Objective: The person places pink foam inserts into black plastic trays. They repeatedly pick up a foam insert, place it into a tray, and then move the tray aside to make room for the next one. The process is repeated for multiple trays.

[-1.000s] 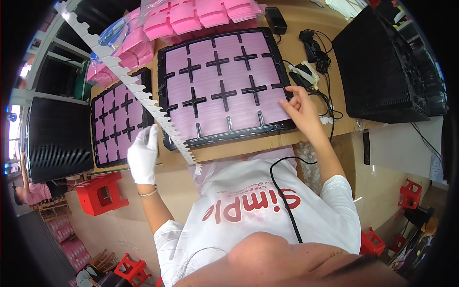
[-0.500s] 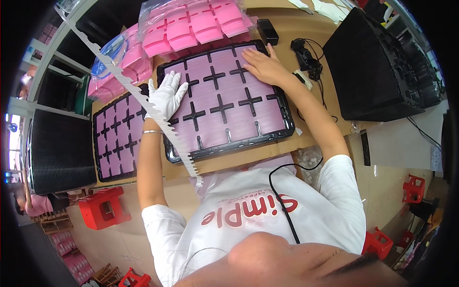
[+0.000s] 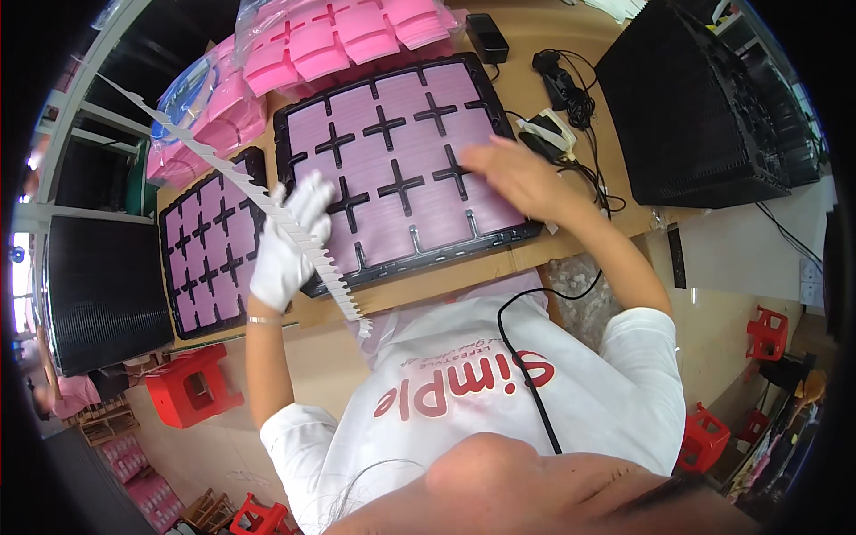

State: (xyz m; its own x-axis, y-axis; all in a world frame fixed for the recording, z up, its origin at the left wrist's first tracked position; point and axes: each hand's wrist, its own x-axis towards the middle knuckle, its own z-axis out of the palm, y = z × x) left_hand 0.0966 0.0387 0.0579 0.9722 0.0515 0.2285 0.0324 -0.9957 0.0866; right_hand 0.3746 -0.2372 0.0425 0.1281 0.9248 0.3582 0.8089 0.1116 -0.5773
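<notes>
A black plastic tray (image 3: 522, 234) lies on the cardboard-covered table, its compartments lined with flat pink-lilac sheets (image 3: 357, 114) between black cross-shaped dividers. My left hand (image 3: 290, 241), in a white glove, is over the tray's left edge with fingers stretched out and holding nothing. Over the right part of the tray is my bare right hand (image 3: 526, 183), slightly blurred, its fingers extended and empty. Whether either hand touches the tray I cannot tell. A jagged white strip (image 3: 214, 159) runs diagonally across the view and hides part of the gloved hand.
To the left lies a second filled tray (image 3: 242, 323), beside a tall black tray stack (image 3: 107, 281). Bagged pink sheets (image 3: 357, 45) sit behind. Right of the work are a black box (image 3: 487, 37), a cable with adapter (image 3: 562, 89) and another black tray stack (image 3: 687, 116).
My right hand has come from the tray's far right corner toward its near right side. My left hand has slid nearer to me along the left edge. The whole view has shifted slightly.
</notes>
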